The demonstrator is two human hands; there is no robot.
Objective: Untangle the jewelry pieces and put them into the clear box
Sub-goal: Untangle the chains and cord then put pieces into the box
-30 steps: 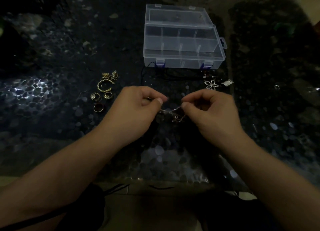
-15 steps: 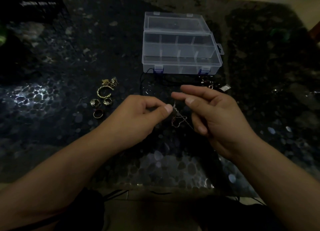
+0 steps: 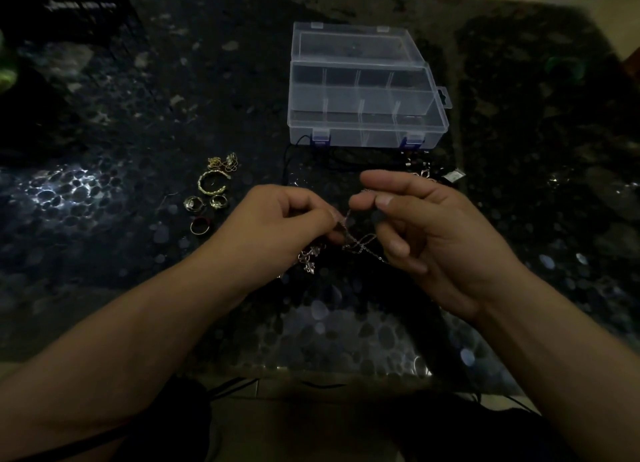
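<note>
Now the right hand (image 3: 440, 239) has drawn back toward the person and risen slightly compared with a moment ago, and a charm cluster (image 3: 309, 257) that was hidden before hangs into view below the left hand (image 3: 277, 229). The thin silver chain (image 3: 358, 243) has slackened into a crossed loop between the two hands instead of a short taut line. In my judgement that means the knot is being loosened, not yet cleared, so the untangling step is still in hand and nothing from this piece is ready for the clear box (image 3: 367, 97).

The left hand's grip is closed on the chain: thumb and forefinger pinch it at the hand's right edge, with the charms dangling just under. The right hand's grip also pinches the chain, thumb against forefinger at the chain's upper end, while its other fingers curl loosely near the loop; whether they touch the chain I cannot tell in the dim light. The chain is held above the dark pebble-patterned worktop (image 3: 104, 191), between the hands and near the person.

The clear box stands open beyond the hands, its compartments apparently unfilled. Left of the hands lie a gold bangle (image 3: 212, 182), a small gold chain heap (image 3: 224, 161) and several rings (image 3: 204, 207), well apart from the box.
</note>
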